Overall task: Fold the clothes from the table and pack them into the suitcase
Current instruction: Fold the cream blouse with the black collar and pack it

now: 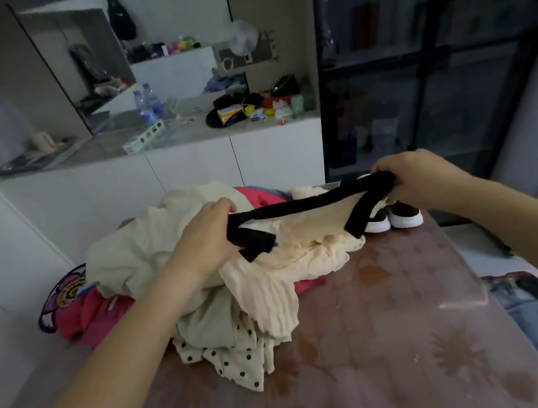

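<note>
The person's left hand (208, 236) and right hand (406, 181) each grip one end of a black garment (312, 203), fingers curled round it. The garment is stretched taut between the hands, clear of the pile of clothes (150, 251) directly beneath them. Its long axis runs hand to hand, rising slightly toward the right hand. A short black tail hangs below each grip.

The bare table (398, 324) lies below the hands, on the person's near side. The open suitcase (536, 322) sits off the table edge, below and outboard of the right hand. The right hand is therefore the nearer one for packing. Judged step: lay the garment flat on the bare table, then fold it.
</note>
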